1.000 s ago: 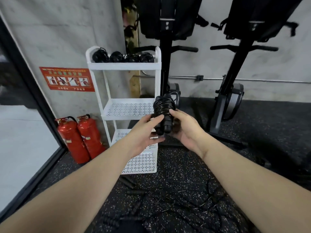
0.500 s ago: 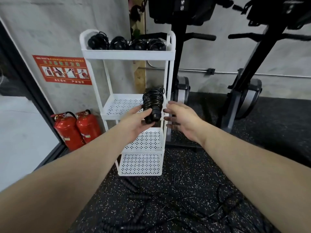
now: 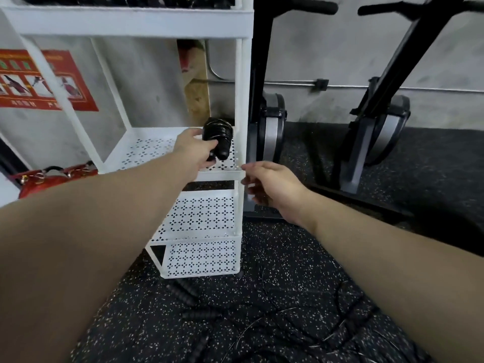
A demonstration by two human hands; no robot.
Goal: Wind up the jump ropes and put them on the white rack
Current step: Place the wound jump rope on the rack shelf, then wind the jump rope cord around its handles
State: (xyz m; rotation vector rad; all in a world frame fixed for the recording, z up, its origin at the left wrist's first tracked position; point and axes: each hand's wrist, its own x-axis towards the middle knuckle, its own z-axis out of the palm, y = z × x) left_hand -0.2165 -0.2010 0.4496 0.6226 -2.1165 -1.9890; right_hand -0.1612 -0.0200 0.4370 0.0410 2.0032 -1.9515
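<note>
Left hand (image 3: 192, 148) wrapped round a wound rope (image 3: 218, 138) — coils bunched on the two black handles, held over the right rear of the middle shelf (image 3: 146, 153) of the white rack (image 3: 242, 82). Whether the bundle touches the perforated shelf or hangs just above it: cannot tell. Right hand (image 3: 272, 188) free, fingers loose and half spread, holding nothing, just in front of the rack's right post at the level of the middle shelf's front lip.

Top shelf (image 3: 131, 20) cut off by the frame, dark wound ropes (image 3: 125, 0) lying in it. Bottom shelf (image 3: 201, 255) low by the floor, perforated like the one above.

On the speckled black floor (image 3: 275, 258) in front of the rack — loose ropes (image 3: 301, 318) in a tangle, ribbed black handles (image 3: 187, 290) among them.

Left of the rack, a red sign (image 3: 39, 79) on the grey wall and, below it, red extinguishers (image 3: 49, 178). Right of the rack, two black machines (image 3: 377, 137) standing against the wall.
</note>
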